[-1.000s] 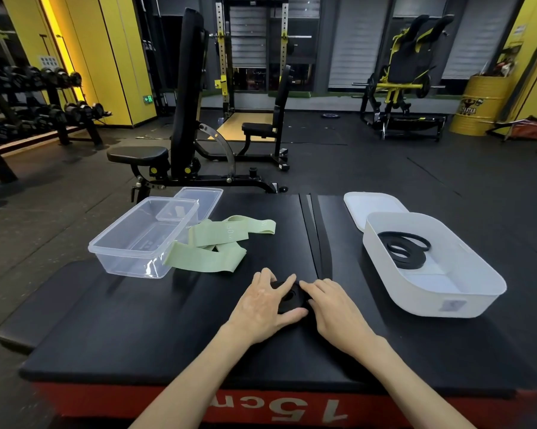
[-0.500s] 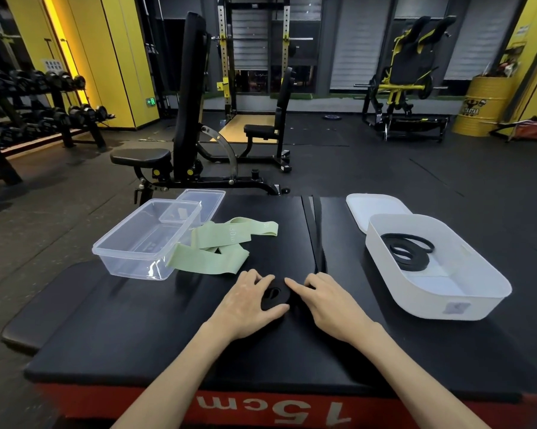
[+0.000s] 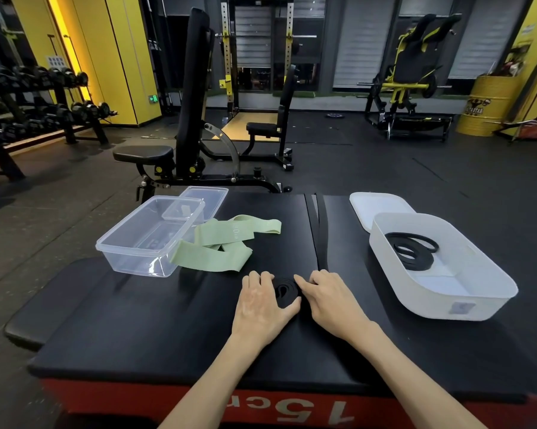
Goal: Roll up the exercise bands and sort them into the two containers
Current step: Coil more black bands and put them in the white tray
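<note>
Since a moment ago the black coil has grown a turn and both hands have crept forward along the strap. The left hand (image 3: 262, 300) cups the half-rolled black rubber exercise band (image 3: 284, 290) on the padded black worktop (image 3: 131, 329); the right hand (image 3: 327, 297) pinches its edge. The unrolled tail (image 3: 322, 230) stretches away. Looser fingers would likely let the springy coil unwind. Beyond lie the loose pale green fabric bands (image 3: 227, 243), touching the clear plastic tub (image 3: 149, 236); the white tub (image 3: 465, 301), right, holds a rolled black band (image 3: 411, 249).
</note>
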A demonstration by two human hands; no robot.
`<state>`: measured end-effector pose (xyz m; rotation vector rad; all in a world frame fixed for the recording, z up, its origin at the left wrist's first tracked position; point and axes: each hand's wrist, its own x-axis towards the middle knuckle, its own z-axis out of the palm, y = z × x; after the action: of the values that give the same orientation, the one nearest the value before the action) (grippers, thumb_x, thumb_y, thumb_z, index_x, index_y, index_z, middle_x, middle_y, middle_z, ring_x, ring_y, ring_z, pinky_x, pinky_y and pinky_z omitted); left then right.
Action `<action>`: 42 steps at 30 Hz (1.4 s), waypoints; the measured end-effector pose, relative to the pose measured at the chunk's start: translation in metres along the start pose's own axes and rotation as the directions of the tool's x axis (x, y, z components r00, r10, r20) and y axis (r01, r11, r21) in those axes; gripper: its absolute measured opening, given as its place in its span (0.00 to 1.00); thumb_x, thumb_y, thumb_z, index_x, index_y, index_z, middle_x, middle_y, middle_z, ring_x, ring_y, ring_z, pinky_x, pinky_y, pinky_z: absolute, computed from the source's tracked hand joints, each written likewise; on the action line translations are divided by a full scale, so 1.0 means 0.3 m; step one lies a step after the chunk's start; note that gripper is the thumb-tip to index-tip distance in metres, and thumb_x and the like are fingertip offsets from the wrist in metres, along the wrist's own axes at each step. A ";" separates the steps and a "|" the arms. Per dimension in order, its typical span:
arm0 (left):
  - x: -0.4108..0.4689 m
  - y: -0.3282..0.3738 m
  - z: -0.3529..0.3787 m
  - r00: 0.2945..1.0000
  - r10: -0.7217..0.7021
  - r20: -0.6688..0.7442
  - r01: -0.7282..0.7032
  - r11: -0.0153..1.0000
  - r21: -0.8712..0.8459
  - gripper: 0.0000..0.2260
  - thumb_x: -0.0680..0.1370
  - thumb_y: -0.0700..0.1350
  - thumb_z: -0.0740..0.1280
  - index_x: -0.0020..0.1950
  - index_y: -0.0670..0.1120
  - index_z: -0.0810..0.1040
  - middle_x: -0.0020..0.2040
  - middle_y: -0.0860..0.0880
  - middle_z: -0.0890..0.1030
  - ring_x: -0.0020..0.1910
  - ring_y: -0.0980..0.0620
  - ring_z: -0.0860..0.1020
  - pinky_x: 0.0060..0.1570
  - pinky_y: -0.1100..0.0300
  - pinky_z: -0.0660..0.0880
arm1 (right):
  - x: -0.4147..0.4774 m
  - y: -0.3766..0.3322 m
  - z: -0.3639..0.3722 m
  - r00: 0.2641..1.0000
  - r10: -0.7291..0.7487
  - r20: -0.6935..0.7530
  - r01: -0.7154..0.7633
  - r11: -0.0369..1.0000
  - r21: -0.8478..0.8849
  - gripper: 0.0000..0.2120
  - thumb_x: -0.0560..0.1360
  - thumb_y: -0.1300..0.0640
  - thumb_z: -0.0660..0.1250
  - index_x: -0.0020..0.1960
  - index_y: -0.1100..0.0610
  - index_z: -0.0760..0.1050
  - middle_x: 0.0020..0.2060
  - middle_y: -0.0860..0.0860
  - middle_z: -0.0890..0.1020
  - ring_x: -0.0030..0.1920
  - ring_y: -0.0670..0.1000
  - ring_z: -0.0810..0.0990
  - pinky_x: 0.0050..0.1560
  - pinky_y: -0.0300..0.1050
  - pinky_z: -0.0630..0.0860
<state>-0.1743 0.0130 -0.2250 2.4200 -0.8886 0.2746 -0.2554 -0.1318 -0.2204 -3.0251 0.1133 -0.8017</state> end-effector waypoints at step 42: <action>0.030 -0.015 -0.019 0.963 0.192 0.190 -0.176 0.980 -0.097 0.30 0.73 0.67 0.59 0.72 0.58 0.62 0.59 0.55 0.63 0.62 0.56 0.62 0.65 0.61 0.65 | -0.079 -0.003 -0.029 0.996 0.077 0.037 -0.080 0.990 0.119 0.17 0.78 0.54 0.54 0.62 0.53 0.75 0.43 0.44 0.75 0.45 0.46 0.72 0.52 0.41 0.64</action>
<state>-0.1647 0.0141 -0.2190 2.3226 -1.1939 0.0636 -0.2803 -0.1290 -0.2244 -2.8990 0.1757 -0.7262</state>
